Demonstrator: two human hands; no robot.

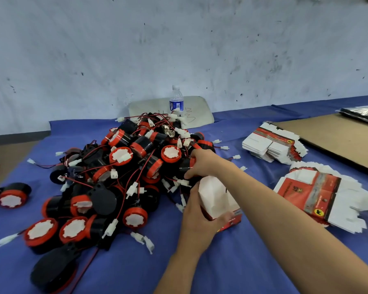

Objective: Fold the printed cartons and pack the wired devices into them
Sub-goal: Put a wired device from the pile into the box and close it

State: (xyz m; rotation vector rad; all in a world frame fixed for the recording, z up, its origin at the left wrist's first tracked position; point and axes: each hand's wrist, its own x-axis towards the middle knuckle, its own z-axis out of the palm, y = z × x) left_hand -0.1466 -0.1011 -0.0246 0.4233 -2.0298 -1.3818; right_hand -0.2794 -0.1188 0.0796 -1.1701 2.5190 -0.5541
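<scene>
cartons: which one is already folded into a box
The carton in the left hand, beside the device pile; the rest lie flat in stacks on the right.

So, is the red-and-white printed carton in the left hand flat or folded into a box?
A box: the carton in the left hand shows two sides, white flaps open.

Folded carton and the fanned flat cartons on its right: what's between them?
In the head view, only the right forearm crosses between the folded carton and the fanned flat cartons, over the blue cloth.

Left grip (pixel 197 217) and right grip (pixel 202 163) both curled, grasping.
</scene>
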